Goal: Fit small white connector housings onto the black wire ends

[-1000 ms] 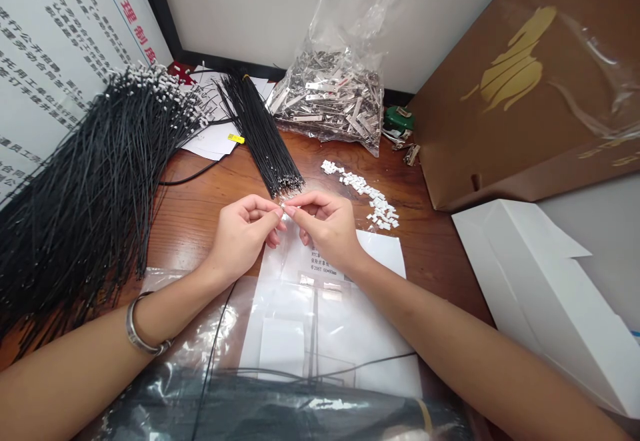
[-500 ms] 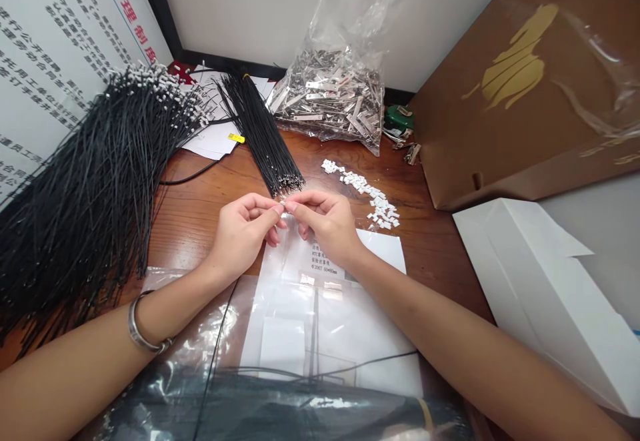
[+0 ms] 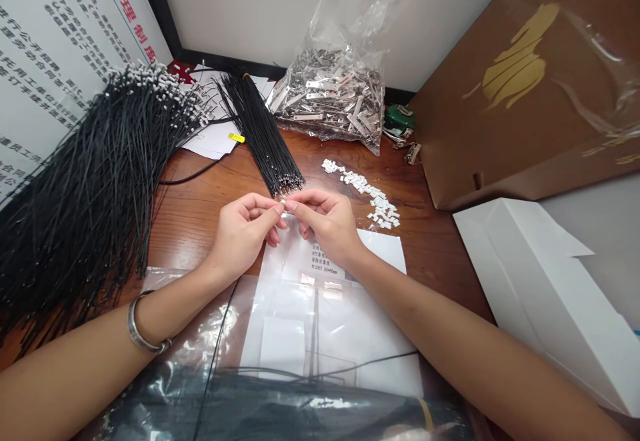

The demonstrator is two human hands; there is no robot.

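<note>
My left hand and my right hand meet fingertip to fingertip at the near end of a bundle of black wires. Between the pinched thumbs and forefingers shows a small white connector housing, mostly covered by the fingers. Whether a wire end is inside it I cannot tell. Just beyond my fingers the bundle's metal-tipped ends fan out. Loose white connector housings lie in a curved strip to the right of my right hand.
At left lies a large heap of black wires with white ends. A clear bag of metal strips stands at the back. A green tape measure, brown box and white carton are right. Bagged wires lie in front.
The fingertips have shifted very slightly, and the white housing between them shows a little more clearly. Everything else stays where it was.
</note>
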